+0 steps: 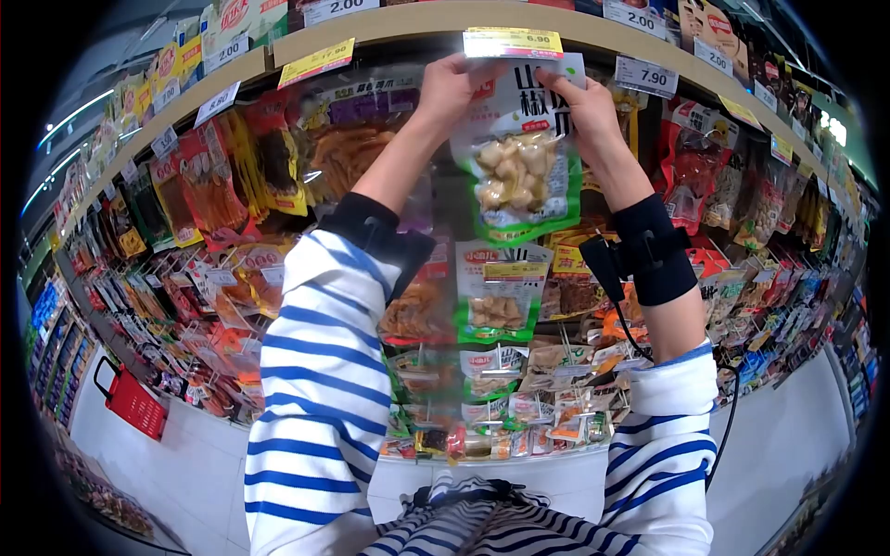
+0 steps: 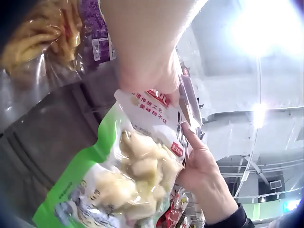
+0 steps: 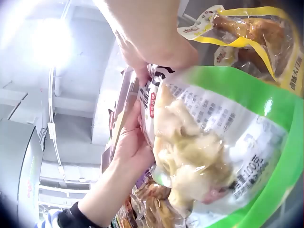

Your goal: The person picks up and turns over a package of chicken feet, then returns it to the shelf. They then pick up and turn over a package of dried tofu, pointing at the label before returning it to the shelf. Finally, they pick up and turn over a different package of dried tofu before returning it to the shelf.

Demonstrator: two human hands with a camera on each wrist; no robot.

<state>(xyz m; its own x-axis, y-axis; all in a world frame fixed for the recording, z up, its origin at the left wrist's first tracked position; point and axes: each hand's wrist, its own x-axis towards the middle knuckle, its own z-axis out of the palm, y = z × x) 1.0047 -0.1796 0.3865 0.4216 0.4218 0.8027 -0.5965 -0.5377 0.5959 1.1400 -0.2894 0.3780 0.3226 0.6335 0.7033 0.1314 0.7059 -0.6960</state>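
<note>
A white and green snack bag (image 1: 519, 171) with pale pieces behind its clear window hangs upright below the top shelf edge. My left hand (image 1: 451, 88) grips its upper left corner, the fingers partly hidden behind a price tag. At the upper right edge, my right hand (image 1: 591, 111) pinches the bag with the thumb in front. In the left wrist view the bag (image 2: 142, 166) hangs below my left hand (image 2: 152, 80). In the right wrist view my right hand (image 3: 161, 47) holds the bag (image 3: 204, 152) near its top.
A shelf edge (image 1: 408, 25) with price tags runs above the hands. Similar green-edged bags (image 1: 499, 292) hang lower on the rack, with red and yellow packs to either side. A red basket (image 1: 136, 403) stands on the floor at the left.
</note>
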